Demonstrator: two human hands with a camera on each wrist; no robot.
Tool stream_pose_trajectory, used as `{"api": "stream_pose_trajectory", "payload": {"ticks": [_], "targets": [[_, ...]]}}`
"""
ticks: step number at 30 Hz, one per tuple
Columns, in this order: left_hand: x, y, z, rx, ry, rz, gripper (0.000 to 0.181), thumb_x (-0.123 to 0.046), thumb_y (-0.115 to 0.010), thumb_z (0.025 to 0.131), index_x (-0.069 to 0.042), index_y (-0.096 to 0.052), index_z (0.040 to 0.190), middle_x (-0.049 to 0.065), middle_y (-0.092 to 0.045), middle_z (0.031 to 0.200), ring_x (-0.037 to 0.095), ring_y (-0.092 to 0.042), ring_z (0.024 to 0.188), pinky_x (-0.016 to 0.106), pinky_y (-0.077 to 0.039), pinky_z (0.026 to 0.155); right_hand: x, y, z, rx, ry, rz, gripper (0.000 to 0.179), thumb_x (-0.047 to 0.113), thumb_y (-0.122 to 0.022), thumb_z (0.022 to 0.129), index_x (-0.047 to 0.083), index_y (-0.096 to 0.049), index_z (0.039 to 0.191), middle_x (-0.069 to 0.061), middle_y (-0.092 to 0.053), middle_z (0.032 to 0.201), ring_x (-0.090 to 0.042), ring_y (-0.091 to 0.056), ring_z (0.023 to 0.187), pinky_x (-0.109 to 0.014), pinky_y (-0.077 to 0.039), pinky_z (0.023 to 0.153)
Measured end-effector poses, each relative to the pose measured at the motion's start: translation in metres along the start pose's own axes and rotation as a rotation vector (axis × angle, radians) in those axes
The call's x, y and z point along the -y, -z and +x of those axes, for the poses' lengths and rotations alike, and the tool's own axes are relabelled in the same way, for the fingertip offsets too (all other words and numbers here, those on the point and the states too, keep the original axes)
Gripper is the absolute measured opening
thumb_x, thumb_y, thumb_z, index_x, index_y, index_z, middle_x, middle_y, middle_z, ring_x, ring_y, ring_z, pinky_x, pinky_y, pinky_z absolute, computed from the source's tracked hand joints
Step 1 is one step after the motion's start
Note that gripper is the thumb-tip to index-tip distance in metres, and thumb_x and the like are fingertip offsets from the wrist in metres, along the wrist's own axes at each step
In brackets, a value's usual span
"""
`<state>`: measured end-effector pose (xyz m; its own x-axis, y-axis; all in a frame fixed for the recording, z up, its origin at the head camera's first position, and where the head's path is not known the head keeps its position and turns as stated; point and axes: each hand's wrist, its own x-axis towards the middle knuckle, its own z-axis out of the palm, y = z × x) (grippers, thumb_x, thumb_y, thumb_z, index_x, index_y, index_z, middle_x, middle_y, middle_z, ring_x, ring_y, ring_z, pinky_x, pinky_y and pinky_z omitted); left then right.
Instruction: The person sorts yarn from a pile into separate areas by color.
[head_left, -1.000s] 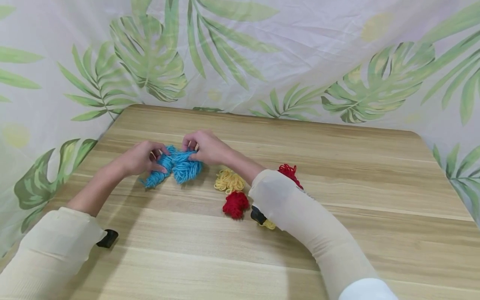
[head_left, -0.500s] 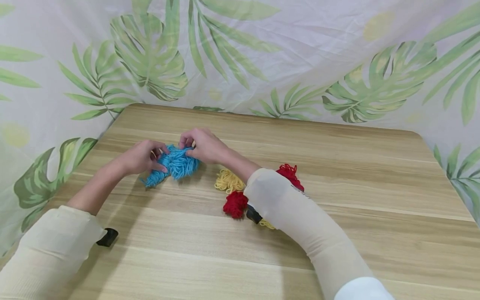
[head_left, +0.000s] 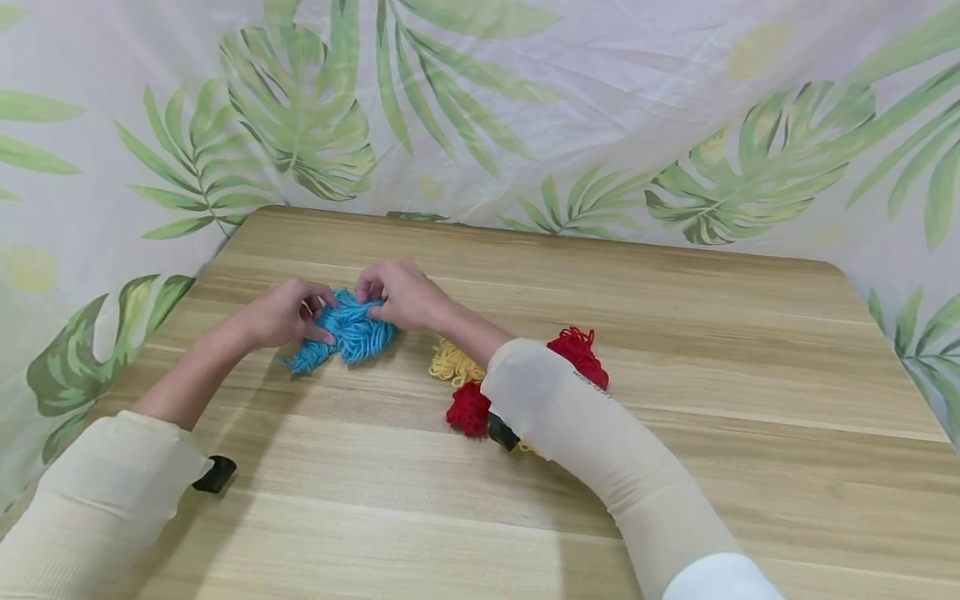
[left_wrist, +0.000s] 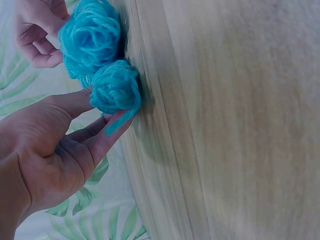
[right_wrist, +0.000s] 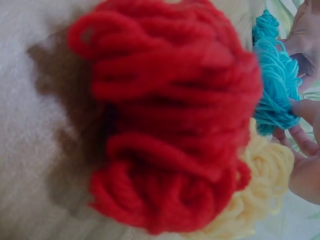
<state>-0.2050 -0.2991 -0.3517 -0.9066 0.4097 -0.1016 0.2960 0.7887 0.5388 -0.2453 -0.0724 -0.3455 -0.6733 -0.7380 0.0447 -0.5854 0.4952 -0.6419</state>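
Two bundles of bright blue yarn lie side by side at the left of the table, pressed against each other. My left hand [head_left: 281,315] pinches the left blue yarn bundle [left_wrist: 115,90] between thumb and fingers; a loose strand hangs from its end in the left wrist view. On the right blue yarn bundle [head_left: 366,337], my right hand [head_left: 405,293] has its thumb and fingers gripping the far top side. The right wrist view shows that same thumb [right_wrist: 305,110] against the blue strands.
Right of the blue bundles are yellow yarn [head_left: 453,362], a red yarn bundle [head_left: 468,408] touching it, and another red bundle [head_left: 577,357], partly behind my right sleeve [head_left: 540,396]. More yellow yarn [head_left: 527,448] peeks out below that sleeve. A leaf-patterned cloth [head_left: 465,108] hangs behind the wooden table [head_left: 360,500].
My right hand has shifted slightly left with its blue bundle, closing the gap to the other one. My left hand has stayed in place.
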Motion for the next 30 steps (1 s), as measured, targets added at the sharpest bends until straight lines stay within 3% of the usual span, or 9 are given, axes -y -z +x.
{"api": "stream_pose_trajectory", "payload": {"ticks": [20, 30], "targets": [[-0.002, 0.001, 0.000, 0.004, 0.011, 0.009, 0.040, -0.003, -0.086, 0.083, 0.012, -0.065, 0.114, 0.013, -0.063, 0.087, 0.025, -0.058, 0.079, 0.032, -0.051, 0.066, -0.001, 0.000, -0.004, 0.051, -0.050, -0.014, 0.025, 0.012, -0.080, 0.092, 0.008, -0.074, 0.116, -0.008, -0.069, 0.118, -0.018, -0.061, 0.111, -0.026, -0.050, 0.094], [-0.001, 0.000, 0.000, 0.003, 0.003, 0.021, 0.040, -0.004, -0.087, 0.083, 0.011, -0.066, 0.114, 0.012, -0.063, 0.086, 0.024, -0.058, 0.080, 0.033, -0.051, 0.068, 0.001, 0.012, -0.012, 0.032, -0.070, -0.002, 0.030, 0.015, -0.084, 0.090, 0.009, -0.074, 0.117, -0.005, -0.072, 0.111, -0.016, -0.065, 0.105, -0.025, -0.051, 0.090]]}}
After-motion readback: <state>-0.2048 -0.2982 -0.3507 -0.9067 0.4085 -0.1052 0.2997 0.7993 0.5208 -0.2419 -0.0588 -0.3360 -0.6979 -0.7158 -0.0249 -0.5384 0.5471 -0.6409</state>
